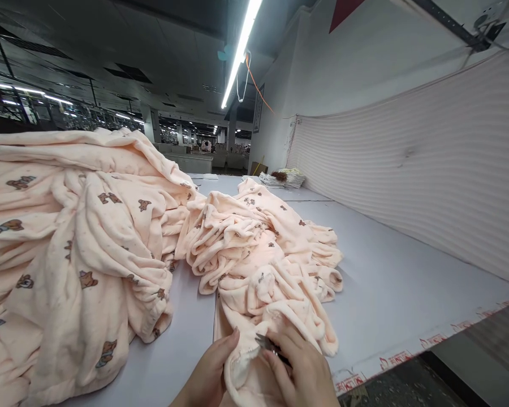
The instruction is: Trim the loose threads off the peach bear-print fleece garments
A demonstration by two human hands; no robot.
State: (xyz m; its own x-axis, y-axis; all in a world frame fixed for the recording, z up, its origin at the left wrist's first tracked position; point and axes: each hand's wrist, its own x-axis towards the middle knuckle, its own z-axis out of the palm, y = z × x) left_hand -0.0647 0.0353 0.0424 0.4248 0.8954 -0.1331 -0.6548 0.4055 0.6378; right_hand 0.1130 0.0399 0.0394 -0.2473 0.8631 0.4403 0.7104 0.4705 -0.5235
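Observation:
Peach plush fabric with a teddy bear print, seemingly a garment (275,249), lies bunched along the table in front of me. At its near end, my left hand (212,364) grips the edge of an opening, thumb up on the cloth. My right hand (301,362) is closed round small dark thread snips (266,342), their blades pointing left over the seam of that opening. A whitish inner side shows within the opening. Some of the left fingers are hidden behind the cloth.
A large heap of the same peach fabric (89,249) covers the table's left side. Toward the far end sits a stack of pale cloths (292,177). A striped cloth sheet (407,152) hangs along the right, beside the white table (390,282). Red-printed tape marks its near edge.

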